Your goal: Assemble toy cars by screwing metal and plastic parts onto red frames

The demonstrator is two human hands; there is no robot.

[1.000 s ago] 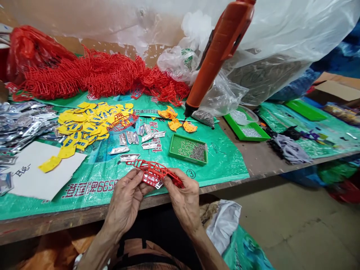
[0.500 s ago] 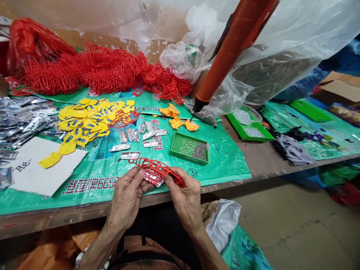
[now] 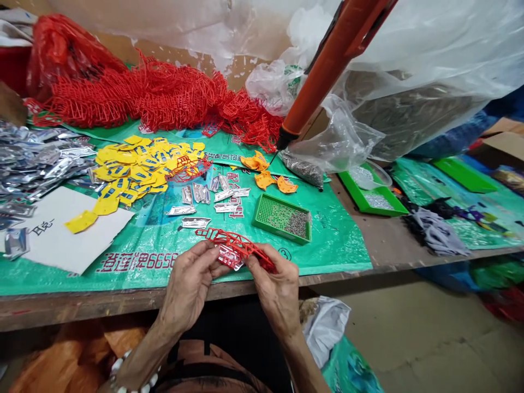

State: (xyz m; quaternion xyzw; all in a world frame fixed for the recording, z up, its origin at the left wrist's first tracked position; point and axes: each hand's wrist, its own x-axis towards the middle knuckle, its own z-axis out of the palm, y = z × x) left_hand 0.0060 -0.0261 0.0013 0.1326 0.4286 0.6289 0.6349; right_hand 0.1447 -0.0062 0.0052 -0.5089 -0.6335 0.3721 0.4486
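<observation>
Between my hands, just above the table's front edge, is a red plastic lattice frame [image 3: 233, 238] with a shiny silver piece [image 3: 230, 257] set against its underside. My left hand [image 3: 194, 278] pinches the left part of both, thumb and fingers closed. My right hand [image 3: 275, 278] grips the frame's right end, covering part of it. Several similar silver pieces [image 3: 196, 222] lie on the green sheet beyond my hands. A green tray [image 3: 262, 218] of small screws sits past my right hand. An orange electric screwdriver [image 3: 323, 76] hangs tip-down behind the tray.
Yellow pieces [image 3: 135, 164] are heaped at left centre, beside a big silver pile [image 3: 36, 158] and white cardboard [image 3: 53, 234]. Red frames [image 3: 164, 98] stretch along the back. Orange parts [image 3: 256, 161] lie near the screwdriver tip. Another green tray [image 3: 360, 202] stands to the right.
The whole scene has shifted slightly right in view as the head turned. Both hands keep their hold on the red frame and silver piece, with little other movement.
</observation>
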